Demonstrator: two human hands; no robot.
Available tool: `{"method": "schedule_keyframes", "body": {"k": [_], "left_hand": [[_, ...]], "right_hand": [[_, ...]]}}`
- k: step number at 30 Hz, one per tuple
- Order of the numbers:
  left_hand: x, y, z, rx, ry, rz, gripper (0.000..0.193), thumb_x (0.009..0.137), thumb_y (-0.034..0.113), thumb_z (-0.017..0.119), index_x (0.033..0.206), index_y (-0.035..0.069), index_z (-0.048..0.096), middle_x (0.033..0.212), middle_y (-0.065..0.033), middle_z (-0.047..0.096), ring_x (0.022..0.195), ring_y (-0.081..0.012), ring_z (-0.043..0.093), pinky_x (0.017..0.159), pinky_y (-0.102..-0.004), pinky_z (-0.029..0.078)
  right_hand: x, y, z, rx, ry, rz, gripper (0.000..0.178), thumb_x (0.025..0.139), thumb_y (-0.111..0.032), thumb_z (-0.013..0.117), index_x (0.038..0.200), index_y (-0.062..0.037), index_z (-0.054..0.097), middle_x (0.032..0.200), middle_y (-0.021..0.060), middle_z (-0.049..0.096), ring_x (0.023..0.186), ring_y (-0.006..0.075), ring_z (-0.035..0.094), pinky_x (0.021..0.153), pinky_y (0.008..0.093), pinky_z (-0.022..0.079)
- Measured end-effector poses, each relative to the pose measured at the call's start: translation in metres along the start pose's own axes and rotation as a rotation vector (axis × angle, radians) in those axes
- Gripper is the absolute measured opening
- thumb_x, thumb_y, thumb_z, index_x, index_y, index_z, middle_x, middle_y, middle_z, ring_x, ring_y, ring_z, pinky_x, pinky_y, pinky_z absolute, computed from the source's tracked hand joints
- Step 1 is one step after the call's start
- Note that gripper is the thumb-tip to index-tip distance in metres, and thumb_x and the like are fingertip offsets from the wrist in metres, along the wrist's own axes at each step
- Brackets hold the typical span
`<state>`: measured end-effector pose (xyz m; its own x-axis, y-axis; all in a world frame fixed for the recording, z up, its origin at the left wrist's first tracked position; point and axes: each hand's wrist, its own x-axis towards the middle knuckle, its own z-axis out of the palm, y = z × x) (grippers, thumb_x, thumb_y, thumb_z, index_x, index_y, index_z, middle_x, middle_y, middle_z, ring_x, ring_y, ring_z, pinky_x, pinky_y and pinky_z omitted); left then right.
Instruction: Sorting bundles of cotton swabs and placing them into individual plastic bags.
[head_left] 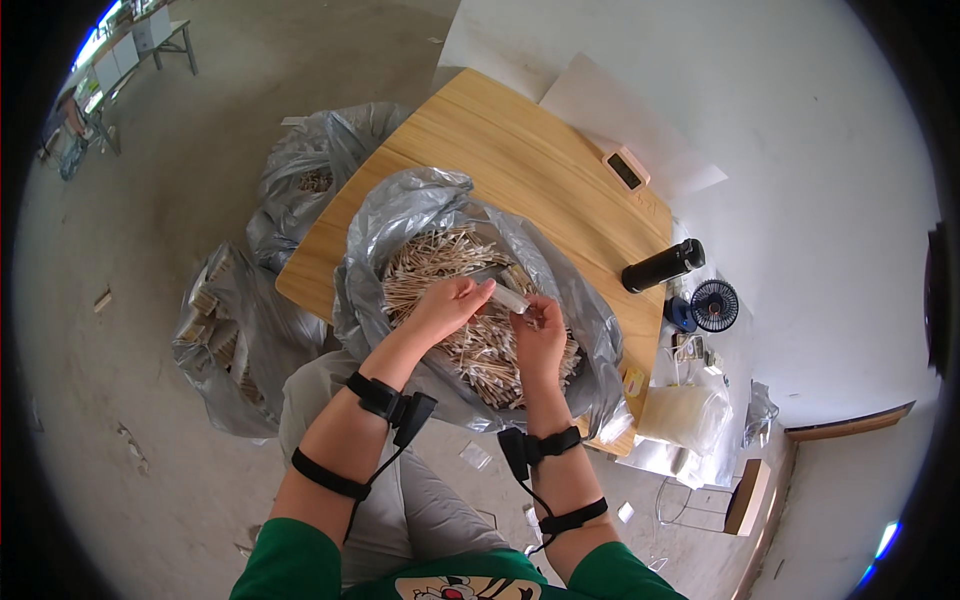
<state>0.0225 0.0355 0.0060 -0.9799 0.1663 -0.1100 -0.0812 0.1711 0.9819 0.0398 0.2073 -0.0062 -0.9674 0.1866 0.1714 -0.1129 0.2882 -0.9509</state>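
Note:
A large grey plastic bag lies open on the wooden table, filled with loose cotton swabs on wooden sticks. Above the swabs, both hands hold a small clear plastic bag between them. My left hand pinches its left end with thumb and finger. On the other end, the fingers of my right hand are closed. Whether anything is inside the small bag, I cannot tell. Just beyond it, a packed bundle of swabs rests in the grey bag.
The wooden table bears a small pink-framed clock and a black bottle. To the right are a small fan and a stack of clear plastic bags. More grey bags with swabs stand on the floor at left.

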Motion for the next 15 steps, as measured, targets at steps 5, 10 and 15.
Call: {"method": "schedule_keyframes", "body": {"k": [5,10,15], "left_hand": [[-0.003,0.0,0.005,-0.432,-0.205,-0.29,0.041,0.087,0.047,0.056,0.077,0.008,0.063,0.068,-0.0011,0.062,0.059,-0.0079,0.056,0.054,-0.0198,0.042],[-0.003,0.005,0.005,-0.569,-0.24,-0.43,0.031,0.086,0.037,0.06,0.077,0.008,0.063,0.063,-0.0001,0.061,0.053,-0.0081,0.055,0.045,-0.0202,0.041],[-0.002,0.001,0.004,-0.572,-0.286,-0.415,0.021,0.084,0.027,0.062,0.08,0.007,0.064,0.067,-0.0017,0.062,0.053,-0.0086,0.055,0.045,-0.0211,0.042]], "right_hand": [[-0.007,-0.018,-0.001,-0.389,0.042,-0.448,0.029,0.065,0.011,0.061,0.089,-0.006,0.057,0.091,0.0109,0.057,0.092,0.0308,0.057,0.08,0.0381,0.044],[-0.012,-0.031,-0.005,-0.57,0.042,-0.743,0.032,0.062,0.013,0.057,0.087,-0.0071,0.056,0.094,0.0104,0.054,0.098,0.0323,0.054,0.083,0.0429,0.042],[-0.014,-0.024,-0.012,-0.535,0.063,-0.686,0.033,0.061,0.014,0.056,0.087,-0.0056,0.056,0.095,0.0109,0.055,0.098,0.0328,0.054,0.083,0.0425,0.043]]}}
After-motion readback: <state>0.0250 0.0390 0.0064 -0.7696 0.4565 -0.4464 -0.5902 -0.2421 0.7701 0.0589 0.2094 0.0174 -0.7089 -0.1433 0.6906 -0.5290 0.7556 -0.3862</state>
